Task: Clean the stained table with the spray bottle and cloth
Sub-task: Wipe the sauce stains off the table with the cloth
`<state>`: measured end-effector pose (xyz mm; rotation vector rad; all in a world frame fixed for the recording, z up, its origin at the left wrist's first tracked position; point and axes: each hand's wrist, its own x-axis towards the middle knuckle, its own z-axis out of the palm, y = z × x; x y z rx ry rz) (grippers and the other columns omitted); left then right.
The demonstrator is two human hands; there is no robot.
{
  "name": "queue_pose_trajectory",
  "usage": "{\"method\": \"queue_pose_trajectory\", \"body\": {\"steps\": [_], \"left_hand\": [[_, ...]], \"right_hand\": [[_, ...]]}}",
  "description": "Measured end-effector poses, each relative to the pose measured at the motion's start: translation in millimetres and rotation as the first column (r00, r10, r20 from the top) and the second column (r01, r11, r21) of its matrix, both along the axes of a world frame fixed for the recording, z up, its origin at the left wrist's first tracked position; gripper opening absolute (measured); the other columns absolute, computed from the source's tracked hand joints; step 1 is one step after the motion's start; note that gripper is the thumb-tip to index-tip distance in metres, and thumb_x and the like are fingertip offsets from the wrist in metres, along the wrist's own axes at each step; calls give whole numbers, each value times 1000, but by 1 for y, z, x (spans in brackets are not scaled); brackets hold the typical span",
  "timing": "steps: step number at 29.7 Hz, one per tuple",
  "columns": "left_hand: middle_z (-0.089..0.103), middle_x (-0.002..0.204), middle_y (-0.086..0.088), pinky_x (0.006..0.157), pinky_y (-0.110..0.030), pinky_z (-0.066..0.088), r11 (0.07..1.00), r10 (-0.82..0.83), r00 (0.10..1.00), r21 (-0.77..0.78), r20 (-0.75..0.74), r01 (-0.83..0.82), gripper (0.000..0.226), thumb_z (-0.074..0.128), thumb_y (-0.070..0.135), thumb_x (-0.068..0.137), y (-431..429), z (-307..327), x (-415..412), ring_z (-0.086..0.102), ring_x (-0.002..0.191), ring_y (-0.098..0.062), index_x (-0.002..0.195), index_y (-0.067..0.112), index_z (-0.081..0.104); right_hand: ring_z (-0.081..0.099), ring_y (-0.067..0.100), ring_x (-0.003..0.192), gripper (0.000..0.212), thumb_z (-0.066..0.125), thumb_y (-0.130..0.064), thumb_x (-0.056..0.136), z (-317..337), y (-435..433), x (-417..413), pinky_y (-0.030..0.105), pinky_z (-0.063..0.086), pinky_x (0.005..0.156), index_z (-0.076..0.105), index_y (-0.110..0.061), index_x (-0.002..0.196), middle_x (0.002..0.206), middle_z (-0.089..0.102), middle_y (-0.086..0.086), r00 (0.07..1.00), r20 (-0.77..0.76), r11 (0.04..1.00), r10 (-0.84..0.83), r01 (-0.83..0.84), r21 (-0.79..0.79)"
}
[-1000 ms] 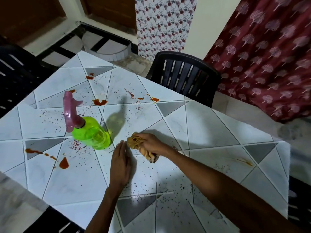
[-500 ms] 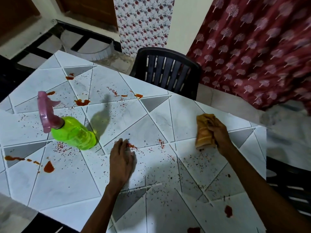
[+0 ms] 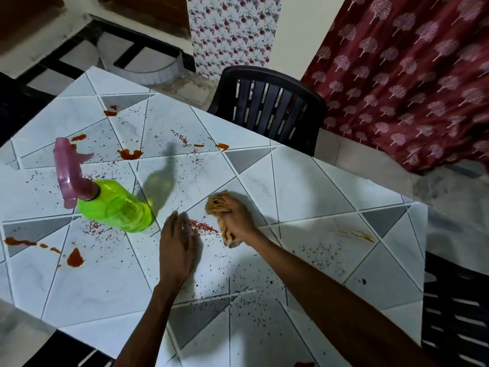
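Your right hand [image 3: 238, 218] grips a bunched tan cloth [image 3: 218, 205], fingers curled round the wad, and presses it on the counter [image 3: 317, 186] near the middle. Your left hand [image 3: 176, 245] lies flat just beside it, palm down, fingers straight and close together, holding nothing. Between the two hands sits a short line of red crumbs [image 3: 203, 227].

The spray bottle [image 3: 116, 207], green with a pink trigger head, stands on its base just left of your left hand, toward the counter's left side, and neither hand touches it. Red sauce blots [image 3: 75, 258] lie near the left edge, with more beyond the bottle toward the far corner. Dark specks are scattered across the near half. A faint orange smear [image 3: 357, 234] shows toward the right corner. A black chair [image 3: 270, 107] stands at the far edge.
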<state>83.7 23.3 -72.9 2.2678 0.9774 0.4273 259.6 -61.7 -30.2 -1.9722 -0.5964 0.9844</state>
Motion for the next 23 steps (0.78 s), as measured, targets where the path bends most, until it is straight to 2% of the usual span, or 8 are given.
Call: {"method": "queue_pose_trajectory", "body": {"steps": [4,8,10,12,14,17,21,23], "left_hand": [[42,148,-22,116,-44,33,999,29,999,-18,-38,-29,55,41,34,98,6,-6,1,39,138,-36,141,0,46],[41,150,-20,115,-44,34,998,51,999,-29,-10,-51,56,43,36,98,-4,-2,2,38,139,-33,143,2,45],[40,151,-17,116,-44,34,998,55,998,-40,-5,-55,57,44,37,98,-7,-1,5,37,141,-31,144,3,44],[38,153,-14,117,-43,32,997,59,998,-46,-2,-59,57,45,38,98,-9,-2,7,34,142,-29,144,5,44],[38,153,-13,117,-42,31,997,59,998,-51,4,-59,57,46,38,97,-8,-2,9,34,143,-28,144,5,44],[40,151,-13,118,-36,30,997,29,999,-69,21,-27,59,44,40,97,-11,0,13,35,141,-26,144,4,43],[47,140,-12,113,-29,32,995,-42,997,-90,64,48,57,43,40,97,-11,7,15,43,132,-24,141,4,43],[48,140,-11,113,-32,34,992,-38,997,-114,64,45,53,48,34,97,-11,6,14,44,131,-24,141,6,43]], "right_hand": [[68,26,104,52,56,2,82,6,11,-19,39,56,93,63,-23,128,116,71,5,977,-177,993,117,-115,20],[69,23,90,42,52,12,92,32,-21,17,34,57,81,63,-20,115,107,71,4,942,-324,989,-91,124,83],[71,24,92,44,51,11,92,42,-33,51,38,60,83,61,-16,126,113,71,6,895,-381,946,-233,299,123],[69,30,99,51,54,8,88,43,-33,94,43,57,90,58,-13,134,121,68,11,875,-299,897,-381,428,109],[69,36,102,43,62,-11,81,38,-23,138,47,56,89,67,-29,120,114,71,8,861,-141,861,-489,502,83],[68,37,101,17,63,-28,79,21,-8,190,53,56,93,70,-40,88,98,70,6,887,44,888,-460,461,-4],[68,30,103,45,62,-32,77,-24,31,193,59,49,101,69,-12,117,119,70,19,981,60,980,-184,188,-64],[68,22,92,45,64,-27,77,-32,46,152,55,56,93,69,-16,120,111,73,7,996,63,994,-65,70,-88]]}}
